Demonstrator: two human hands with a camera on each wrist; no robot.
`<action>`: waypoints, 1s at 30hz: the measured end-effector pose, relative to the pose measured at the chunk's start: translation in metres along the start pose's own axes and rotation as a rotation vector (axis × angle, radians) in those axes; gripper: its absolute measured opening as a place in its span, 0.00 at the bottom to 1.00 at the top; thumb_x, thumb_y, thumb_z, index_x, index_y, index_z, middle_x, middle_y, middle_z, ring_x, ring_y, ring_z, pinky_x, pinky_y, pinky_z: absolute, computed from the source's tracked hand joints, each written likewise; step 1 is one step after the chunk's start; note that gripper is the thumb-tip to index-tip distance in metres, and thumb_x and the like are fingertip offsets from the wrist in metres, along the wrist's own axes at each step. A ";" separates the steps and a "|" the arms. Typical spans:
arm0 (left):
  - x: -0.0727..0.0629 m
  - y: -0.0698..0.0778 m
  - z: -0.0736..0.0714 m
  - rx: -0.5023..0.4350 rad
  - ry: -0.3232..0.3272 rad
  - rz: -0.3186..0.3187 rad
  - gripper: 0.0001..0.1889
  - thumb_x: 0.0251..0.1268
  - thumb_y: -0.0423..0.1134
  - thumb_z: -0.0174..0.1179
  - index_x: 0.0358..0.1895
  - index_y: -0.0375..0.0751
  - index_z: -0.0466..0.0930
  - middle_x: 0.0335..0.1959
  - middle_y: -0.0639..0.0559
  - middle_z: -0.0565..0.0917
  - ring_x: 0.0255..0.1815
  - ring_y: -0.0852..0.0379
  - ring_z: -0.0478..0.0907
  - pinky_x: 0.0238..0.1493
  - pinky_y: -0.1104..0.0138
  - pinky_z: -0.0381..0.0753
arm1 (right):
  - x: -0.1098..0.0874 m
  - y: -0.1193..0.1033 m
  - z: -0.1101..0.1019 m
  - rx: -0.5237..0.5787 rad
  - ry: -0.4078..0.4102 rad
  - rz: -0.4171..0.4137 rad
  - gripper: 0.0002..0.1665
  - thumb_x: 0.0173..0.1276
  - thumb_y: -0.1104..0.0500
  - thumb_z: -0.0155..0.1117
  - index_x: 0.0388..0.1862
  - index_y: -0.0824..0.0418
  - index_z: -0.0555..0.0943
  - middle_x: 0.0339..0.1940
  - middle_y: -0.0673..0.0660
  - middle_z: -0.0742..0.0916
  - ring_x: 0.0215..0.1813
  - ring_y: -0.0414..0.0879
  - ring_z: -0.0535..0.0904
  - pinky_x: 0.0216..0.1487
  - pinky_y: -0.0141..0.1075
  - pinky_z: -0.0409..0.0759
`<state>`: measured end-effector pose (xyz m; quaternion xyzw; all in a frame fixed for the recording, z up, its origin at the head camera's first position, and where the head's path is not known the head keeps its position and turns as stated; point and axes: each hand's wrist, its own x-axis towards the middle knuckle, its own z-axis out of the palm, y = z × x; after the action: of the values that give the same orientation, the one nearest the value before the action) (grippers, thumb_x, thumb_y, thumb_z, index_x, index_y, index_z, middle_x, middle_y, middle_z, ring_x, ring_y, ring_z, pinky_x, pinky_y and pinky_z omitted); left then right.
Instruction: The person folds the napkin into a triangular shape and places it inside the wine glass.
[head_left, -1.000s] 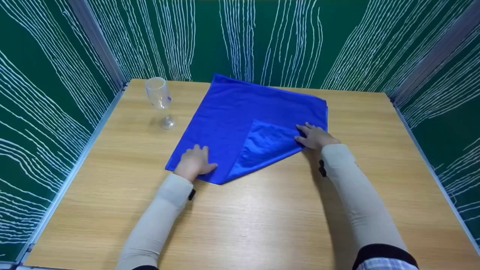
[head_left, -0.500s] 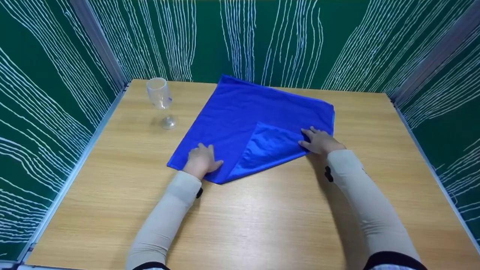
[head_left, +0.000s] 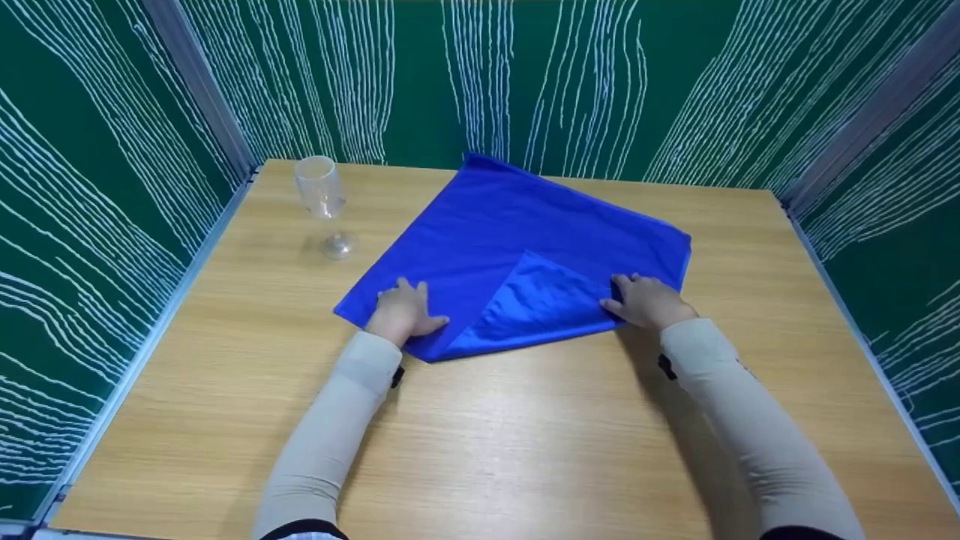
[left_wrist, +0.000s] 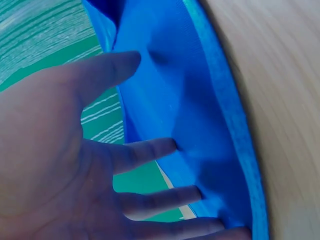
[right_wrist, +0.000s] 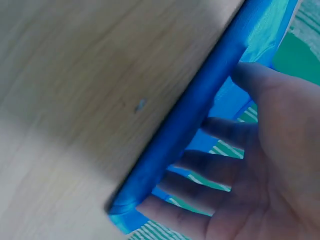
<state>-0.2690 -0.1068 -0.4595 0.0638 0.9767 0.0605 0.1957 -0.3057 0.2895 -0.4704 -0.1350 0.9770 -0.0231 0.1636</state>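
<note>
A blue cloth [head_left: 540, 202] lies on the wooden table, one front corner folded back into a shinier flap [head_left: 536, 307]. My left hand [head_left: 405, 309] rests on the cloth near its front left corner, fingers spread. In the left wrist view its fingertips [left_wrist: 165, 145] touch the fabric just inside the hem. My right hand [head_left: 646, 301] lies at the right end of the flap, over the cloth's edge. The right wrist view has its fingers [right_wrist: 215, 165] extended, with the tips against the folded edge [right_wrist: 175, 125].
A clear stemmed glass [head_left: 321, 195] stands upright at the back left of the wooden table [head_left: 510, 450]. Green panels with white wavy lines [head_left: 420, 82] rise behind and on both sides, joined by grey corner posts [head_left: 199, 82].
The cloth has turned clockwise: its far corner has shifted right and its right corner right and nearer. My right hand has moved right and nearer; my left hand has moved slightly right.
</note>
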 end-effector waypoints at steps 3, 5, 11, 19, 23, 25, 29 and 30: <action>0.000 -0.002 -0.002 0.002 -0.002 0.003 0.48 0.69 0.64 0.56 0.79 0.34 0.50 0.75 0.22 0.51 0.70 0.25 0.60 0.71 0.41 0.57 | -0.004 -0.004 0.000 -0.023 0.003 -0.001 0.42 0.78 0.40 0.50 0.71 0.75 0.64 0.64 0.81 0.73 0.65 0.75 0.69 0.64 0.64 0.68; 0.000 -0.003 -0.003 -0.004 -0.006 0.001 0.48 0.68 0.64 0.57 0.79 0.35 0.50 0.75 0.23 0.50 0.70 0.23 0.58 0.70 0.41 0.59 | -0.007 -0.007 0.000 -0.030 0.007 -0.006 0.41 0.78 0.40 0.51 0.68 0.76 0.66 0.60 0.80 0.75 0.62 0.75 0.71 0.62 0.63 0.70; 0.001 -0.007 -0.005 -0.022 -0.029 0.006 0.48 0.68 0.63 0.58 0.80 0.36 0.49 0.76 0.25 0.50 0.71 0.21 0.54 0.69 0.41 0.61 | -0.015 -0.014 -0.002 -0.035 0.013 -0.004 0.39 0.76 0.41 0.55 0.62 0.78 0.69 0.52 0.80 0.79 0.56 0.75 0.76 0.55 0.64 0.74; 0.010 -0.015 -0.009 -0.080 -0.033 0.038 0.49 0.66 0.61 0.62 0.80 0.37 0.50 0.78 0.29 0.49 0.74 0.23 0.50 0.72 0.40 0.54 | -0.022 -0.021 -0.003 -0.052 -0.014 0.012 0.42 0.74 0.40 0.57 0.63 0.79 0.68 0.52 0.81 0.79 0.55 0.75 0.76 0.53 0.65 0.76; 0.015 -0.019 -0.011 -0.106 -0.021 0.057 0.48 0.64 0.60 0.64 0.79 0.37 0.54 0.78 0.29 0.52 0.74 0.24 0.51 0.72 0.40 0.54 | -0.027 -0.026 -0.004 -0.049 -0.020 0.019 0.42 0.74 0.41 0.58 0.63 0.79 0.68 0.52 0.81 0.79 0.56 0.75 0.76 0.53 0.65 0.76; 0.016 -0.020 -0.012 -0.118 -0.010 0.064 0.47 0.63 0.59 0.66 0.78 0.38 0.57 0.77 0.30 0.53 0.74 0.26 0.52 0.72 0.41 0.56 | -0.030 -0.029 -0.003 -0.053 -0.014 0.020 0.42 0.74 0.42 0.58 0.63 0.80 0.68 0.52 0.81 0.79 0.55 0.75 0.76 0.52 0.64 0.76; 0.017 -0.024 -0.015 -0.133 0.008 0.079 0.45 0.61 0.58 0.68 0.76 0.40 0.61 0.77 0.31 0.55 0.75 0.28 0.52 0.72 0.42 0.56 | -0.035 -0.036 -0.001 -0.071 -0.009 0.016 0.43 0.74 0.42 0.58 0.64 0.81 0.67 0.52 0.81 0.79 0.55 0.74 0.77 0.51 0.63 0.78; 0.018 -0.025 -0.015 -0.136 0.008 0.082 0.45 0.60 0.58 0.69 0.76 0.41 0.62 0.77 0.32 0.55 0.75 0.29 0.53 0.72 0.42 0.57 | -0.036 -0.037 -0.001 -0.071 -0.010 0.014 0.43 0.74 0.42 0.58 0.64 0.82 0.66 0.52 0.81 0.79 0.54 0.74 0.77 0.50 0.63 0.78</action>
<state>-0.2938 -0.1305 -0.4556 0.0903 0.9677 0.1348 0.1929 -0.2634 0.2638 -0.4551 -0.1341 0.9773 0.0136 0.1636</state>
